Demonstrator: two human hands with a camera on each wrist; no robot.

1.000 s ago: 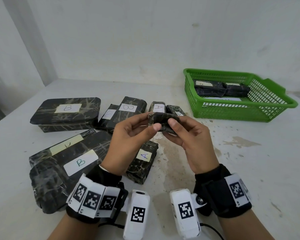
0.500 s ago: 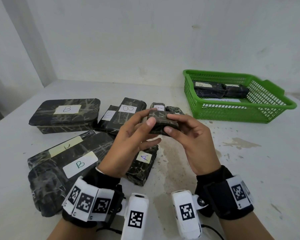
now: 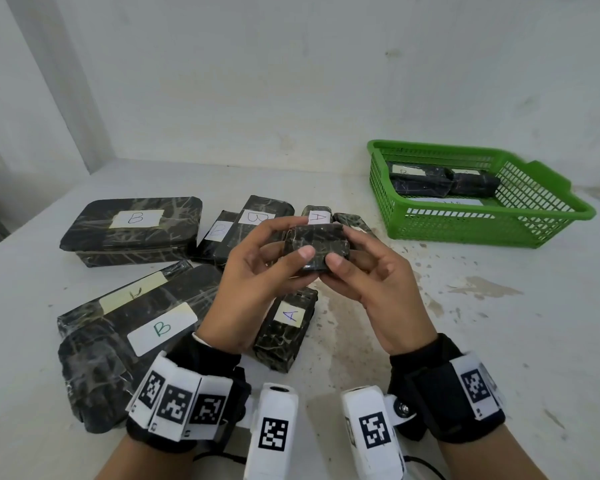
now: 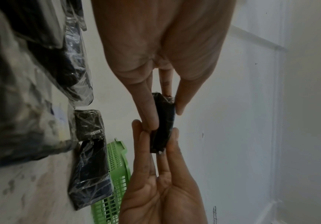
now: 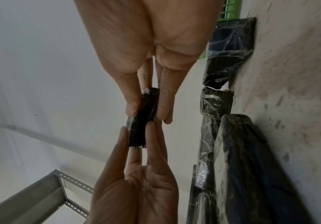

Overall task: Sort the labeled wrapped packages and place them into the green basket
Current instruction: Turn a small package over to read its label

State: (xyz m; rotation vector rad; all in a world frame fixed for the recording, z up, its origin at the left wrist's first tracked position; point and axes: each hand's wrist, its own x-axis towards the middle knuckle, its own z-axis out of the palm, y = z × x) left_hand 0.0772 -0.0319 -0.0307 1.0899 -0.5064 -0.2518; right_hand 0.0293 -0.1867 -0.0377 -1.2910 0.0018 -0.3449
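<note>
Head view: set high, above and behind both wrists, facing forward and down over the white table (image 3: 499, 341) toward the far wall; wide, taking in the green basket (image 3: 482, 230) far right.

Left wrist view: rolled sideways, very near, looking along the left hand (image 4: 161, 50) toward the right hand (image 4: 161, 189), table at picture left.

Right wrist view: the mirror arrangement, table at picture right.

Shared by all three: both hands, the small wrapped package (image 3: 317, 247) between them, and part of the basket.

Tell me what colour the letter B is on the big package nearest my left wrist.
Green, on a white label stuck to the big package; the head view shows it best.
</note>
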